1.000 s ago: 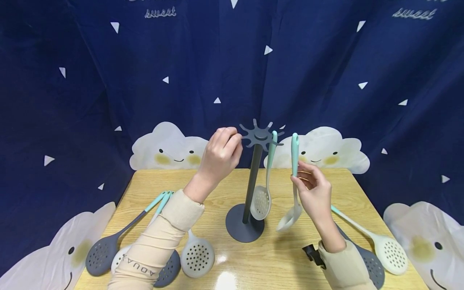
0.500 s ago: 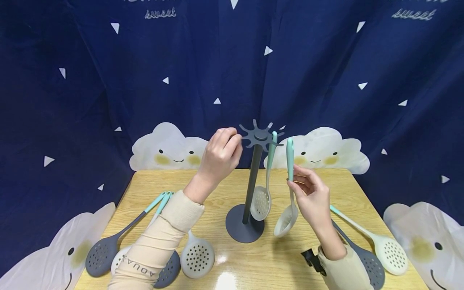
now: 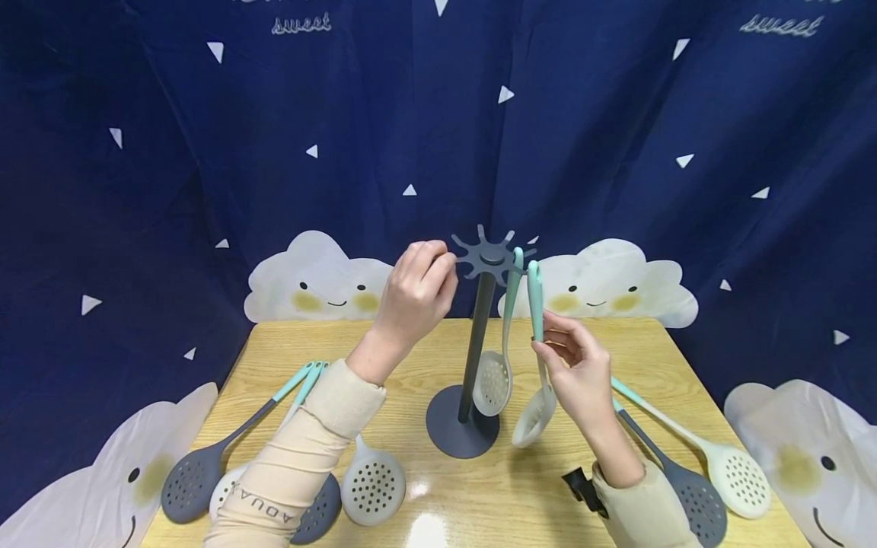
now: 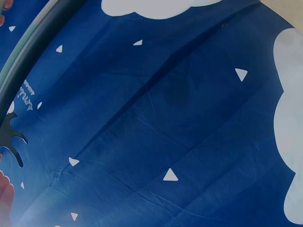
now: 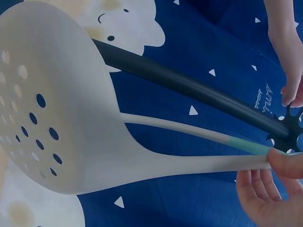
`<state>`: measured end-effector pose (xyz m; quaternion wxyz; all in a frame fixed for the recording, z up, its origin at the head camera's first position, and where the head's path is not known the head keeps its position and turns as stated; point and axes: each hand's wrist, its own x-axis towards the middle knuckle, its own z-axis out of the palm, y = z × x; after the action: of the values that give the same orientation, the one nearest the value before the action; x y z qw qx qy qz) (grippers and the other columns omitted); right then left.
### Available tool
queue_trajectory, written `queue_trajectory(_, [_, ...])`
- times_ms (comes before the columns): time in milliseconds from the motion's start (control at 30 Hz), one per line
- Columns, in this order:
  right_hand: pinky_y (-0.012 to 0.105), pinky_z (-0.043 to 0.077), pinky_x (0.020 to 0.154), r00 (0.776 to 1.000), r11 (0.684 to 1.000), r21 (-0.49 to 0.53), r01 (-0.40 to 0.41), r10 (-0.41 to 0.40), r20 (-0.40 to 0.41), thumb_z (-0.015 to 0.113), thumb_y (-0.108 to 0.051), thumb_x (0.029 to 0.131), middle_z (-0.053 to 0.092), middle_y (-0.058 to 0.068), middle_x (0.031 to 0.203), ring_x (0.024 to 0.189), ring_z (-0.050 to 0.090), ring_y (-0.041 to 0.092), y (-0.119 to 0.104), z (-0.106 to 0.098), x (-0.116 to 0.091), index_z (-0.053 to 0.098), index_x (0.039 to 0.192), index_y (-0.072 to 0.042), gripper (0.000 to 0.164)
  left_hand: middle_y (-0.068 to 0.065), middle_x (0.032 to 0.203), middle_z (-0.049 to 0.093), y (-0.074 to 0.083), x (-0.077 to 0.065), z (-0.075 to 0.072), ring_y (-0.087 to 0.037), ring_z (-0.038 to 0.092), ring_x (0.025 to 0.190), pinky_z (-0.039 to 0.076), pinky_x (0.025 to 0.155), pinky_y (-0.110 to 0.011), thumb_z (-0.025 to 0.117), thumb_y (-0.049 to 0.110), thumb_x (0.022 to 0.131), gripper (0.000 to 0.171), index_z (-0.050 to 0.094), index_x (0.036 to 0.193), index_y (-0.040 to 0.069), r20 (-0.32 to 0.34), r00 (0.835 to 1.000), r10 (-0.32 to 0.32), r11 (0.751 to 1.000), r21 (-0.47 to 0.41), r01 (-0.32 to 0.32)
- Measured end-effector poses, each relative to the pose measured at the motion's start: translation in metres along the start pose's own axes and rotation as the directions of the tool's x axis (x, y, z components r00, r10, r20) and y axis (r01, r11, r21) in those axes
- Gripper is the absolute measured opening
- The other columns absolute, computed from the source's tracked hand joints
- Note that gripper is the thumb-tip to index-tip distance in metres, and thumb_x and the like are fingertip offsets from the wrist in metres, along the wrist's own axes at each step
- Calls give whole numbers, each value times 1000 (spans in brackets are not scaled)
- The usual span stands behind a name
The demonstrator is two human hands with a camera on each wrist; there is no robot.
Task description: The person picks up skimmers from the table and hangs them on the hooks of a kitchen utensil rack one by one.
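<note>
A dark grey utensil stand (image 3: 463,441) has a star-shaped hook top (image 3: 491,256). My left hand (image 3: 419,293) pinches one of its prongs at the left side; in the right wrist view the left hand (image 5: 289,52) has its fingertips on that prong. My right hand (image 3: 578,365) pinches the stem of a pale skimmer (image 3: 531,426), just below its mint handle. That handle's holed end overlaps a right-hand prong in the head view. The right wrist view shows the perforated bowl (image 5: 61,104) of this skimmer. Another pale skimmer (image 3: 493,383) with a mint handle hangs from the stand.
On the wooden table (image 3: 438,342), a grey skimmer (image 3: 188,483), a white skimmer (image 3: 374,487) and others lie at left, partly behind my left sleeve. At right lie another grey skimmer (image 3: 695,495) and white skimmer (image 3: 740,481). A blue curtain (image 3: 411,114) stands behind.
My right hand has moved left with the skimmer, bringing the handle's end from apart from the stand to right at a prong. My left hand has stayed in place on the stand.
</note>
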<state>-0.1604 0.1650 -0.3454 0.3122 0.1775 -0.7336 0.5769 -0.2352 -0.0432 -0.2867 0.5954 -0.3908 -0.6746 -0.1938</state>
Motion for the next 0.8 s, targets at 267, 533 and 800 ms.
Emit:
queue_trajectory(267, [17,51,70,1000,1000,26,8,-7,-11,61,23,69,61,19,93,79,62,7,2,5,1,59,108,10,41,-16,84,54,-1,0,0,-28,51,73,48,68,-34,54,-10,74,8,57,79,-5,2,1000,1,1000,-7,0])
queue_trajectory(533, [16,51,70,1000,1000,21,-12,12,-7,61,23,69,61,22,92,80,62,4,5,11,1,59,109,9,42,-16,84,54,0,0,0,-28,51,73,48,68,-34,54,-10,74,8,57,79,-5,1,1000,-1,1000,-4,1])
queue_trajectory(800, [17,51,71,1000,999,29,-22,22,-7,61,22,70,61,22,94,80,61,6,8,17,-1,58,110,9,41,-15,83,53,0,1,0,-28,50,72,47,66,-34,55,-9,74,7,57,79,-4,-9,1000,-4,1000,-11,4])
